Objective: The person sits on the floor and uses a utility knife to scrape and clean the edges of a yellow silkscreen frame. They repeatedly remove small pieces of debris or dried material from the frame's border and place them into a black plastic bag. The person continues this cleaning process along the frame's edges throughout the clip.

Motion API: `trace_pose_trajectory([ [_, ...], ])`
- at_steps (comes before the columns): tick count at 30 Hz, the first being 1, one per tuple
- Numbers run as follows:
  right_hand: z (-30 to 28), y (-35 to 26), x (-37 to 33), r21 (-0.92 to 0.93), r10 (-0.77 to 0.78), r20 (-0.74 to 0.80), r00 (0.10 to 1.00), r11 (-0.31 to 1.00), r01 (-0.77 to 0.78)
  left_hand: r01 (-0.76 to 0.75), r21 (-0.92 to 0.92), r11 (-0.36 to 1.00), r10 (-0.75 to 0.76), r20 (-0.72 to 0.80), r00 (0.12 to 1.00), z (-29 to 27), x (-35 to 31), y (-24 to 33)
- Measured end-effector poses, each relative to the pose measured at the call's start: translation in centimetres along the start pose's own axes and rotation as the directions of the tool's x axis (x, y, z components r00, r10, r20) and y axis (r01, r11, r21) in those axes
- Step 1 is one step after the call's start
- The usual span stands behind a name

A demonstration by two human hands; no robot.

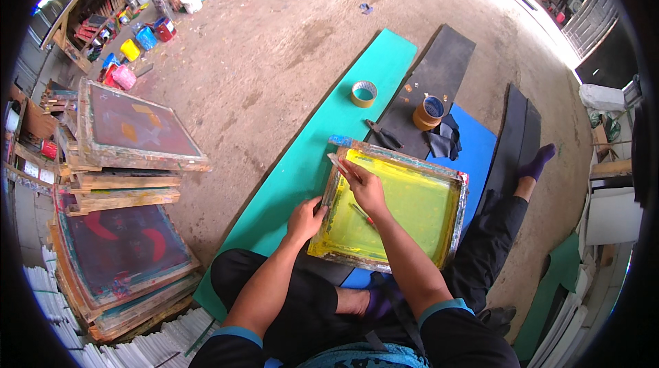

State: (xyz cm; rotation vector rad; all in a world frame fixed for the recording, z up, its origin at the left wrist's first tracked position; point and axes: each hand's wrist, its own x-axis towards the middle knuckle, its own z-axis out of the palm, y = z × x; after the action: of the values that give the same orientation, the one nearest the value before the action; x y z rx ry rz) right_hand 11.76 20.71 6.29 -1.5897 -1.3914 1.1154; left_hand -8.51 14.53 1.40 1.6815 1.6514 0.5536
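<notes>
A screen printing frame [463, 211] with yellow mesh and paint-stained wooden bars lies tilted before me, over the mats and by my legs. My left hand [306, 220] is closed on its left bar. Above the frame's upper left corner, my right hand [365, 188] pinches a thin pale and reddish tool [336, 163]; its exact kind is unclear. A slim red and dark tool [363, 214] rests on the mesh, partly behind my right forearm. Beyond the frame, a dark-handled tool [386, 136] lies near a roll of tape [364, 93].
A brown tub [428, 112] and a black cloth [445, 139] sit on the mats past the frame. Green [295, 145], black and blue mats cover the floor here. Stacked screen frames [137, 162] stand at left. Paint cans [165, 29] and buckets line the far left.
</notes>
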Motion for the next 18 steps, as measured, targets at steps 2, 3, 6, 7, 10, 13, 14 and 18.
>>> trace_pose_trajectory([
  [2,0.4,0.4,1.1,-0.068,-0.087,-0.084,0.993,0.994,0.081,-0.001,-0.032,1.000,0.001,-0.012,1.000,-0.1,-0.1,0.2],
  [3,0.0,-0.1,1.2,0.016,-0.044,-0.117,0.992,0.999,0.046,0.000,-0.054,0.999,-0.001,-0.020,1.000,-0.2,-0.1,0.4],
  [6,-1.7,1.5,1.4,0.077,0.154,-0.203,0.967,0.987,-0.141,0.076,-0.077,0.994,-0.080,-0.058,0.995,-0.6,0.5,1.9],
  [7,-2.2,2.5,1.1,0.131,0.146,-0.232,0.962,0.984,-0.118,0.115,-0.078,0.990,-0.120,-0.071,0.990,-0.6,1.0,2.6],
  [10,-2.6,4.7,-0.1,0.118,0.173,-0.261,0.950,0.982,-0.146,-0.028,0.027,0.999,0.034,-0.247,0.969,0.7,4.2,3.9],
  [13,-2.7,6.2,-1.8,0.168,0.192,-0.266,0.944,0.974,-0.151,-0.112,0.184,0.977,0.166,-0.311,0.936,2.0,7.8,5.4],
  [14,-2.9,6.2,-2.1,0.184,0.203,-0.263,0.943,0.970,-0.157,-0.129,0.224,0.966,0.199,-0.322,0.926,2.5,8.7,5.5],
  [18,-4.5,6.4,-3.0,0.212,0.257,-0.288,0.923,0.957,-0.200,-0.207,0.314,0.927,0.303,-0.299,0.905,3.4,10.4,4.6],
])
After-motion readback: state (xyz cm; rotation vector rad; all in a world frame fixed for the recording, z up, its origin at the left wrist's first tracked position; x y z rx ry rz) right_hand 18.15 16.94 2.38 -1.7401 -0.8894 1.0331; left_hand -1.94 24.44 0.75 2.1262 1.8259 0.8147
